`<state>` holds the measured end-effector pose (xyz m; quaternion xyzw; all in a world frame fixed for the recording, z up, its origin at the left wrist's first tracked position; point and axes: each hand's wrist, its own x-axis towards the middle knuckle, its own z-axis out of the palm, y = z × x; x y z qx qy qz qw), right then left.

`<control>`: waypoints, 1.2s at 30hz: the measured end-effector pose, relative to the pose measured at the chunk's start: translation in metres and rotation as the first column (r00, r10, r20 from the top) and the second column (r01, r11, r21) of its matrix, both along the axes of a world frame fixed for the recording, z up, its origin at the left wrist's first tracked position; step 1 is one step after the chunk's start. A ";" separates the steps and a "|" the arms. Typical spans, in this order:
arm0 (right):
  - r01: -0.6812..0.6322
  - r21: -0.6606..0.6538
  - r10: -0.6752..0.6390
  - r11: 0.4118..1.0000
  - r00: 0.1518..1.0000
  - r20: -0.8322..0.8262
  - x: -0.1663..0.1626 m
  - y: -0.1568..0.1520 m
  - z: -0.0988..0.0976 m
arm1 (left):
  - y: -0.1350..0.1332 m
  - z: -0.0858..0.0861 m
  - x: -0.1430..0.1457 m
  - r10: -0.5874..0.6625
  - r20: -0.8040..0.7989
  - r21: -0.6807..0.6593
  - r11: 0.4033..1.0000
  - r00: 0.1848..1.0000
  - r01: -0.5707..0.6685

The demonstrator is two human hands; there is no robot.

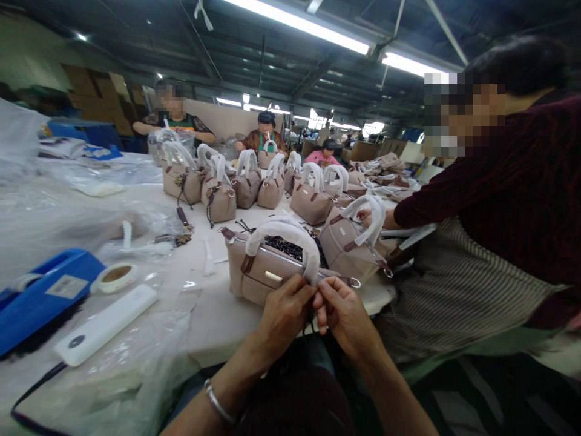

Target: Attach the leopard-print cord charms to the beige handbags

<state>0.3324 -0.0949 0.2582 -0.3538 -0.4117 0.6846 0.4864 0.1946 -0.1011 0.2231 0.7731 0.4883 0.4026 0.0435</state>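
A beige handbag [258, 281] with brown trim stands at the table's near edge, its handles [284, 230] wrapped in white. My left hand [285, 312] is closed in a pinch at the lower right end of the front handle, against the bag's front. Close beside it, my right hand [347, 312] has thumb and forefinger pinched together, the other fingers curled. The fingertips of both hands nearly meet, and what lies between them is too small to make out. Thin dark cord ends show just below the hands. Black braided cord [290, 245] is visible behind the front handle.
Several similar handbags [311, 203] stand across the table. To the left are a blue tape dispenser [49, 290], a tape roll [114, 277], a white corded device [106, 327] and clear plastic bags. A co-worker [490, 181] reaches toward another handbag [342, 239] on my right; others sit opposite.
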 end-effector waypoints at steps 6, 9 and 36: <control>0.153 0.172 -0.194 0.973 0.947 0.256 0.009 0.003 0.003 | -0.006 0.008 -0.005 -0.114 0.214 0.022 0.993 0.970 0.112; 0.249 0.322 -0.352 0.914 0.880 0.320 0.011 0.004 0.002 | -0.016 0.014 -0.011 -0.184 0.477 -0.028 0.974 0.859 0.225; 0.061 0.510 -0.248 0.858 0.919 0.307 -0.001 -0.002 -0.001 | -0.008 0.009 -0.015 0.221 0.962 -0.273 0.734 0.162 0.621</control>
